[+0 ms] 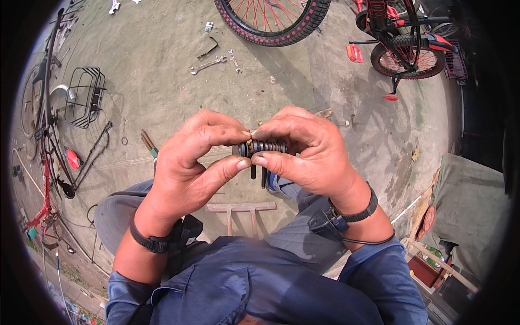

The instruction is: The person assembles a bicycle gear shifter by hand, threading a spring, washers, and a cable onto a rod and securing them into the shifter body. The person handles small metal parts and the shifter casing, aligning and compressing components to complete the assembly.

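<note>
Between both hands, in front of my lap, is a small dark coil spring part (pixel 270 146) with ring-like ridges, lying crosswise. My left hand (pixel 197 154) pinches its left end between thumb and fingers. From the other side, my right hand (pixel 309 151) has its thumb below and fingers above, its tips nearly meeting the left ones. Some of the part is hidden by the fingers. A short dark rod (pixel 253 172) shows just beneath the part; whether the two are joined I cannot tell.
Wrenches (pixel 208 65) lie on the ground ahead. At left are a black wire basket (pixel 84 97), a chain (pixel 95 151) and a red bike frame (pixel 46 189). A wheel (pixel 273 38) and a bicycle (pixel 409 57) stand ahead and right. A wooden crosspiece (pixel 241 206) sits between my knees.
</note>
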The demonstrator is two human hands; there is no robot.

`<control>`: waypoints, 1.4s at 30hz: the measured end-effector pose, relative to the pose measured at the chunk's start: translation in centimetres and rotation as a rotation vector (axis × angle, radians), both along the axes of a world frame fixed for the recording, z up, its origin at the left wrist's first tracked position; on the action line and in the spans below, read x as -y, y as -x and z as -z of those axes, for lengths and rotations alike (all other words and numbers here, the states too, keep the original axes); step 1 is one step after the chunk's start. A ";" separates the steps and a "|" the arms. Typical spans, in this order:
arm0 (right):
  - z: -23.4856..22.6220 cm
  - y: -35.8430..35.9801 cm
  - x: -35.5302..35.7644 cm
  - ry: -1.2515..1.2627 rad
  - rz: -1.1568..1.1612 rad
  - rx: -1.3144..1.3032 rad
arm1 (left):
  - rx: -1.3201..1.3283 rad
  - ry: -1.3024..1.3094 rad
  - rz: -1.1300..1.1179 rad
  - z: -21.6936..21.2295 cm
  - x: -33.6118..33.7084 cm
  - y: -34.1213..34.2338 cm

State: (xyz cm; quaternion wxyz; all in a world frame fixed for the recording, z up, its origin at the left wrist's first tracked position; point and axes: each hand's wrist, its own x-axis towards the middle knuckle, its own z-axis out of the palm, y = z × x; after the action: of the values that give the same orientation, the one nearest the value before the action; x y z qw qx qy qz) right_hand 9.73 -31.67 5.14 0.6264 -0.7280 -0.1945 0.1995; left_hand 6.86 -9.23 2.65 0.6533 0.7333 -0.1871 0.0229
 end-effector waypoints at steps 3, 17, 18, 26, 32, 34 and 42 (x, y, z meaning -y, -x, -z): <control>0.1 0.0 0.0 0.008 -0.002 0.002 | -0.008 -0.013 -0.008 0.1 -0.1 0.1; 0.0 0.0 0.1 0.016 -0.041 -0.045 | -0.072 0.146 -0.019 1.0 0.4 0.7; 0.0 0.0 0.1 0.013 -0.040 -0.055 | -0.074 0.144 -0.025 1.0 0.4 0.7; -0.3 -0.3 0.7 -0.075 -0.087 -0.191 | -0.106 0.164 -0.025 1.0 0.3 0.8; -0.9 0.0 1.1 -0.333 -0.030 -0.560 | -0.214 0.313 -0.003 1.0 0.2 0.9; -0.8 -0.1 1.2 -0.354 -0.045 -0.583 | -0.248 0.357 -0.012 1.0 0.2 0.9; -0.1 -0.3 1.3 -0.420 -0.081 -0.565 | -0.297 0.465 -0.017 0.9 0.2 1.1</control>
State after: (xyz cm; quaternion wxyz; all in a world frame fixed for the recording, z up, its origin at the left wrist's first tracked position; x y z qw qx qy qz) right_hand 10.03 -33.01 5.29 0.7832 -0.4910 -0.0792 0.3731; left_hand 5.72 -9.46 1.71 0.8242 0.5603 -0.0730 -0.0370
